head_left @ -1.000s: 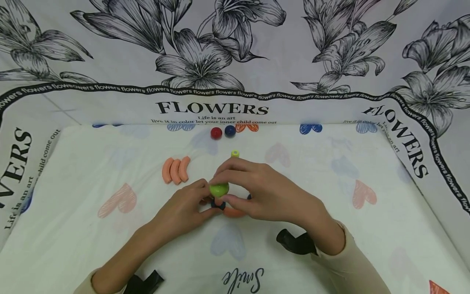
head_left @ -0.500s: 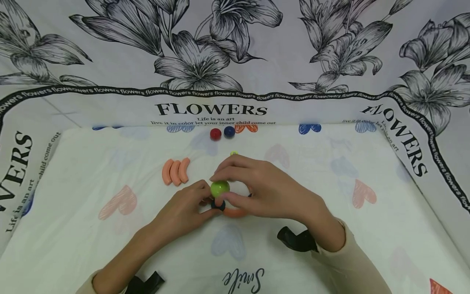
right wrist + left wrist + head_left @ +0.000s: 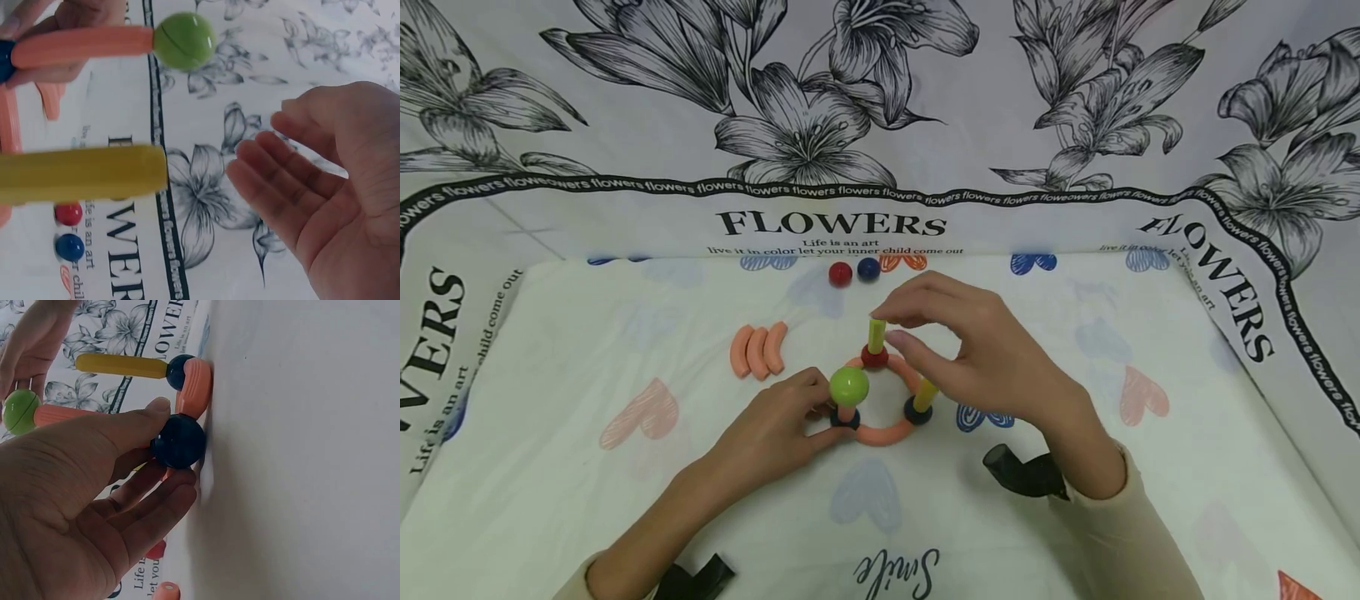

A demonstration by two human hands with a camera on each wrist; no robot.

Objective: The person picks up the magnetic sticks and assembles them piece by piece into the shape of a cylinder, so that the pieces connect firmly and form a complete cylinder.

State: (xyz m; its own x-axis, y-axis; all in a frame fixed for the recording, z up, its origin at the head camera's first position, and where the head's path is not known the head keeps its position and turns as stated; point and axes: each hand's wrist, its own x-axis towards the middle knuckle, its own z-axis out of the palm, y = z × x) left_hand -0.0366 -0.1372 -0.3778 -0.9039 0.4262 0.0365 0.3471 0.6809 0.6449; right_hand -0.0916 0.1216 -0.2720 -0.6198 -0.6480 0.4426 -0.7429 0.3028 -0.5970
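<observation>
Head view: the left hand is pinching a dark blue ball at the left of a peach ring, beneath a green ball. The right hand, its grip released, is hovering near yellow rods.

3 standing rods hem the open room inside the ring.

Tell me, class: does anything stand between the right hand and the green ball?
Partly: in the head view, the yellow-green stick stands between the thumb of the right hand and the green ball. The right wrist view shows only patterned cloth between hand and ball, so a higher path looks open.
</observation>
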